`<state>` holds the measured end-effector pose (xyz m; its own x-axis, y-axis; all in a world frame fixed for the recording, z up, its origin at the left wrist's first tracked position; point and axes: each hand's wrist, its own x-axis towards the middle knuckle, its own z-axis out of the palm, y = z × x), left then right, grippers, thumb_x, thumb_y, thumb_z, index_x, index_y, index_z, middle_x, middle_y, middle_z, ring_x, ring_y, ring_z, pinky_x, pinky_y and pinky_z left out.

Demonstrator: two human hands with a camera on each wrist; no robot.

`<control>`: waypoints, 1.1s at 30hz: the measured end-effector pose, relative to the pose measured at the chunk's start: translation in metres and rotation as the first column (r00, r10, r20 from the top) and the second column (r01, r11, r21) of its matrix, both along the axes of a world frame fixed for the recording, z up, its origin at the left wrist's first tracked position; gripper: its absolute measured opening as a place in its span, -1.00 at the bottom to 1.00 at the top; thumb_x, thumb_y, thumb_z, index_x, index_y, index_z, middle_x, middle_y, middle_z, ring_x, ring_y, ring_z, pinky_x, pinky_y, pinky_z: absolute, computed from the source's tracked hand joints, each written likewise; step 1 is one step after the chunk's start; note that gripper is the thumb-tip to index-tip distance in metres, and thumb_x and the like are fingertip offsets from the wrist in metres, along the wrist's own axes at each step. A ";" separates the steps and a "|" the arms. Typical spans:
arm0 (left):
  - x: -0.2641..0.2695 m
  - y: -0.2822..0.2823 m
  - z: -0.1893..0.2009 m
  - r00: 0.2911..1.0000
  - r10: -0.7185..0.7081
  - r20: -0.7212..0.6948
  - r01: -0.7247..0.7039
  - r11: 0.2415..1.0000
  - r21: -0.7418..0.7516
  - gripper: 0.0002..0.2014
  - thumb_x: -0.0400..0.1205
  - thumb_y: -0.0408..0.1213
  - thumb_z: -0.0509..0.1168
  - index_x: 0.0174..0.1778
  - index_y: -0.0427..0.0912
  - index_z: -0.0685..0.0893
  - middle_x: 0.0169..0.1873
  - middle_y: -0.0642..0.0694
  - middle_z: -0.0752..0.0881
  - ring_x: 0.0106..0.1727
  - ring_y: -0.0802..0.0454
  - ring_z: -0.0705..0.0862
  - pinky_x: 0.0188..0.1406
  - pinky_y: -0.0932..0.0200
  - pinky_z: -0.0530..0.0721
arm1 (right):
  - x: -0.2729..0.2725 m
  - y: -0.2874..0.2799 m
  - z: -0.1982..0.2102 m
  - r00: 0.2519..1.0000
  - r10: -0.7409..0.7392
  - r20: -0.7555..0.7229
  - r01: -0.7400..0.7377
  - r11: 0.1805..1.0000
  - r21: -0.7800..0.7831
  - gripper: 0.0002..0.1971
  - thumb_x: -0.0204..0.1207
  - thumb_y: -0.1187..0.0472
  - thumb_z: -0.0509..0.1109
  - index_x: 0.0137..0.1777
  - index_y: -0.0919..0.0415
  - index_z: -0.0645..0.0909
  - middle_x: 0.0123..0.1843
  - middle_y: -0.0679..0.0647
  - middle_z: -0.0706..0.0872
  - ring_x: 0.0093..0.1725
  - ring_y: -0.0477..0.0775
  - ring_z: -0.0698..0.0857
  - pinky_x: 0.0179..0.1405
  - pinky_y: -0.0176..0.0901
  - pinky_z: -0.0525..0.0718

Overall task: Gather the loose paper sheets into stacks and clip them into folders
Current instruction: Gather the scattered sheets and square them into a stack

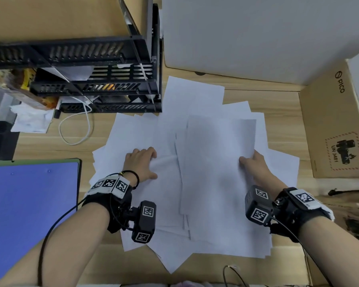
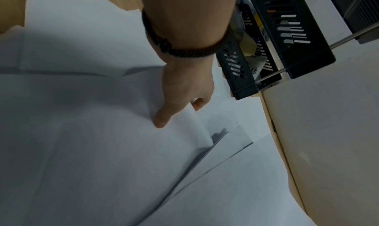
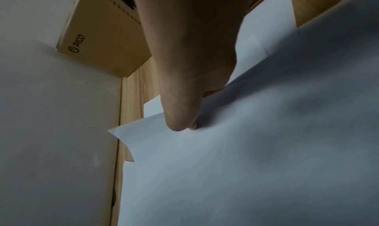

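Observation:
Several loose white paper sheets lie fanned over the middle of the wooden desk. My right hand pinches the right edge of a lifted bundle of sheets, thumb on top; the right wrist view shows that thumb pressing the paper. My left hand grips the left edge of a sheet, thumb above and fingers curled beneath. A blue folder lies open at the left, apart from both hands.
A black tiered letter tray stands at the back left, with a white cable looped in front. A white box fills the back. A brown PICO carton sits on the right.

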<state>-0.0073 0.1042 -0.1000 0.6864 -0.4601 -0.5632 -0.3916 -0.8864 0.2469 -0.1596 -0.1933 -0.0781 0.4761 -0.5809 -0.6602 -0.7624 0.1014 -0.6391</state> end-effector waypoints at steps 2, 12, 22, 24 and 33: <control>0.004 0.003 0.003 0.994 0.040 -0.100 -0.044 0.998 -0.036 -0.48 0.40 -0.15 0.51 0.26 -0.03 0.52 0.15 -0.02 0.65 0.20 -0.14 0.62 0.09 0.00 0.60 | -0.001 0.000 0.007 0.995 0.095 0.003 -0.095 0.995 0.019 -0.68 0.54 0.46 0.16 0.21 0.22 0.57 0.07 0.23 0.74 -0.13 0.22 0.73 -0.14 0.01 0.74; 0.011 0.066 0.024 0.784 0.349 -0.514 -0.553 0.769 -0.321 -0.65 0.48 -0.30 0.52 0.16 -0.02 0.65 0.15 0.04 0.64 0.20 0.11 0.61 0.08 0.32 0.52 | 0.035 0.045 0.047 0.644 0.761 -0.082 -0.765 0.641 -0.061 -0.78 0.59 0.37 0.20 0.06 0.18 0.65 0.07 0.23 0.76 0.07 0.27 0.73 0.12 0.04 0.65; -0.008 0.076 0.054 0.641 0.375 -0.670 -0.694 0.657 -0.296 -0.73 0.55 -0.40 0.19 0.03 -0.02 0.70 -0.31 0.00 0.73 -0.34 0.10 0.67 -0.24 0.23 0.61 | 0.078 0.139 0.029 0.233 0.970 -0.074 -0.957 0.215 -0.196 -0.88 0.57 0.16 0.25 -0.14 0.12 0.59 -0.34 -0.02 0.63 0.03 0.18 0.45 0.29 0.00 0.42; -0.008 0.075 0.056 0.615 0.372 -0.695 -0.720 0.624 -0.303 -0.72 0.62 -0.44 0.14 0.03 -0.05 0.69 -0.39 0.08 0.73 -0.42 0.19 0.65 -0.37 0.35 0.57 | 0.077 0.139 0.030 0.210 0.968 -0.137 -0.955 0.173 -0.243 -0.84 0.61 0.16 0.24 -0.22 0.08 0.49 -0.37 -0.09 0.53 0.00 0.11 0.44 0.19 -0.01 0.36; 0.007 0.037 0.038 0.504 0.560 -0.657 -0.857 0.417 -0.302 -0.76 0.72 -0.20 0.14 0.23 -0.08 0.62 0.08 -0.07 0.67 -0.10 0.05 0.61 -0.08 0.19 0.57 | 0.031 0.052 0.026 0.920 0.391 0.030 -0.378 0.905 -0.196 -0.71 0.57 0.22 0.32 0.23 0.17 0.37 0.00 0.11 0.66 -0.05 0.19 0.69 -0.07 0.05 0.69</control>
<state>-0.0003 0.1414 -0.0621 0.6817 -0.2101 -0.7008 0.5881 -0.4123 0.6958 -0.1290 -0.1418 -0.0518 0.7261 -0.4508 -0.5193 -0.6736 -0.3142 -0.6690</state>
